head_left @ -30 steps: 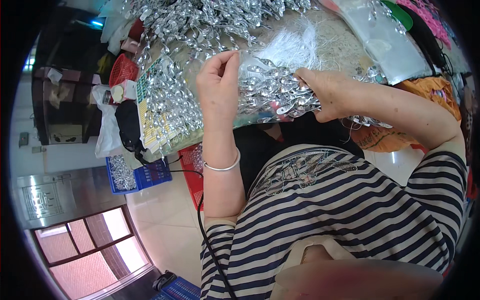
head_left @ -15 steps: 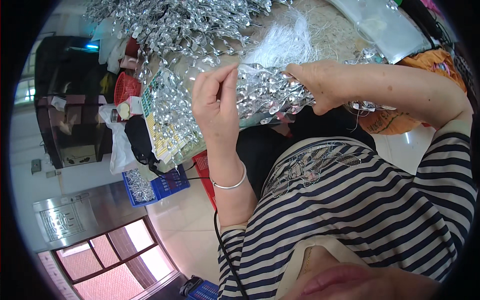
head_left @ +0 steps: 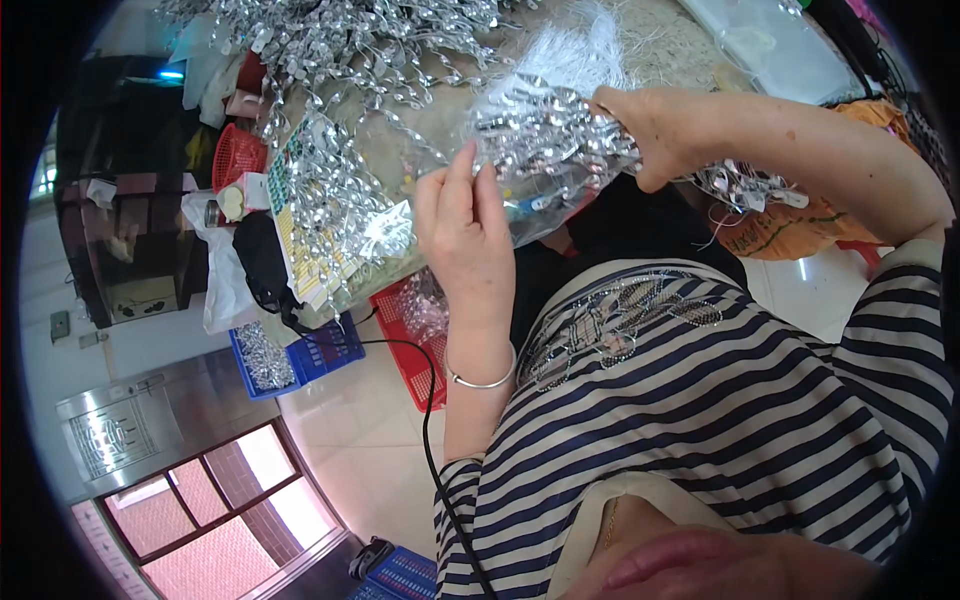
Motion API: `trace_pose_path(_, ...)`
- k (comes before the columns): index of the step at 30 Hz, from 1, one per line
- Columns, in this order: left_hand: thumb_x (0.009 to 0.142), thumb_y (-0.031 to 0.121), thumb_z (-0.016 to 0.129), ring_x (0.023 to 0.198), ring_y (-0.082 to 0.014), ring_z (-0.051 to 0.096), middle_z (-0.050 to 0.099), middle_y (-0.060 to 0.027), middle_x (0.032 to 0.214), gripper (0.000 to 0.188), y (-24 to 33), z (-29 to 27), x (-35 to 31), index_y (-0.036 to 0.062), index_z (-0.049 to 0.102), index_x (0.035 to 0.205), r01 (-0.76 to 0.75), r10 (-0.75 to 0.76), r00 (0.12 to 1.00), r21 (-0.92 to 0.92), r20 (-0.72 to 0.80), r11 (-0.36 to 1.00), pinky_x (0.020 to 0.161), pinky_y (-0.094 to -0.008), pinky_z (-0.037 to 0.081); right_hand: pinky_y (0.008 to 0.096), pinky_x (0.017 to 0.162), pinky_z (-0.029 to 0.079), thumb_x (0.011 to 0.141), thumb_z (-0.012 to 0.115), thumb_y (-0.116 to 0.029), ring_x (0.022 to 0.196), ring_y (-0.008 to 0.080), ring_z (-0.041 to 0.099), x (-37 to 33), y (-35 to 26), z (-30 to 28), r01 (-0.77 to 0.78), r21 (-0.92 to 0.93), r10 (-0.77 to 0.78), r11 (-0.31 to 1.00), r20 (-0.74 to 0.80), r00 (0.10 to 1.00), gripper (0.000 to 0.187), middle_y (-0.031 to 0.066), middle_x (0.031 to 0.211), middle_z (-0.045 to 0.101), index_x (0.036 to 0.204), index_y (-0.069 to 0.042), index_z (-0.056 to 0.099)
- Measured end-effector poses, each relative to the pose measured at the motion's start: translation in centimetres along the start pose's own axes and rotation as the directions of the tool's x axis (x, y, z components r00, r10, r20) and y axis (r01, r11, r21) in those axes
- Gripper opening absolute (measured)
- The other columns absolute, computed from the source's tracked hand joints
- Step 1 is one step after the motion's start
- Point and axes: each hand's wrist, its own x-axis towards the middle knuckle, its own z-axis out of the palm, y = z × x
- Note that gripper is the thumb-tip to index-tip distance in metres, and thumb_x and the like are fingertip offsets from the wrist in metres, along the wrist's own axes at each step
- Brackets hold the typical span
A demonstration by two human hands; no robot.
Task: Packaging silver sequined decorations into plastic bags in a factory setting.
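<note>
At the table's (head_left: 662,55) near edge, we are apparently gathering shiny silver twisted strands (head_left: 555,132), our right hand (head_left: 652,130) clamping them. Whether our left hand (head_left: 466,228) is pinching any, we cannot tell; the next move is probably calling for steadiness.

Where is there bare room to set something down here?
The tabletop between white threads and plastic sheet, though stray threads cross it; floor between blue crate, red basket and striped shirt. Crowded: the table's left side, under silver strands, and around the right hand gripping a silver bundle.
</note>
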Motion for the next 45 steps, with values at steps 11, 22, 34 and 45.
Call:
trace_pose_path(11,0.081,0.001,0.060,0.079,-0.0298,0.056,0.057,-0.0128,0.085,0.022,0.3,4.3,1.8,-0.0011,0.059,0.103,-0.042,0.035,0.998,-0.113,-0.058,0.993,0.071,-0.0394,0.046,0.0314,0.073,0.048,0.056,0.077,-0.020,0.080,0.0195,0.060,3.0,-0.9,-0.8,-0.064,0.457,0.047,0.887,0.048,0.998,0.062,0.0105,0.086,0.064,0.109,0.001,0.054)
trace_pose_path(22,0.084,0.004,0.059,0.080,-0.0271,0.058,0.059,-0.0116,0.086,0.015,-0.6,4.9,5.8,0.0002,0.062,0.098,-0.153,0.130,0.972,-0.106,-0.195,0.983,0.072,-0.0364,0.047,0.0360,0.084,0.046,0.053,0.077,-0.032,0.099,0.0289,0.058,6.3,-0.4,1.4,-0.066,0.587,0.017,0.807,0.089,0.996,0.090,0.0242,0.111,0.057,0.123,0.014,0.043)
trace_pose_path(34,0.084,0.008,0.059,0.071,-0.0121,0.056,0.063,-0.0068,0.081,0.020,-1.2,3.6,9.0,-0.0049,0.064,0.098,0.221,-0.322,0.940,-0.522,-0.109,0.823,0.068,-0.0257,0.047,0.0326,0.079,0.048,0.059,0.074,-0.019,0.087,0.0213,0.059,5.3,-3.0,0.4,-0.012,0.537,-0.020,0.843,0.054,0.998,0.071,0.0166,0.096,0.062,0.116,0.011,0.044)
trace_pose_path(45,0.080,0.006,0.059,0.074,-0.0276,0.059,0.061,-0.0133,0.078,0.013,-1.9,3.2,10.5,0.0016,0.066,0.090,-0.057,0.032,0.976,-0.113,-0.214,0.992,0.070,-0.0375,0.047,0.0333,0.080,0.048,0.057,0.076,-0.028,0.093,0.0294,0.061,5.5,-3.7,1.0,-0.096,0.292,0.097,0.952,0.011,0.995,0.083,0.0223,0.097,0.061,0.119,0.013,0.039)
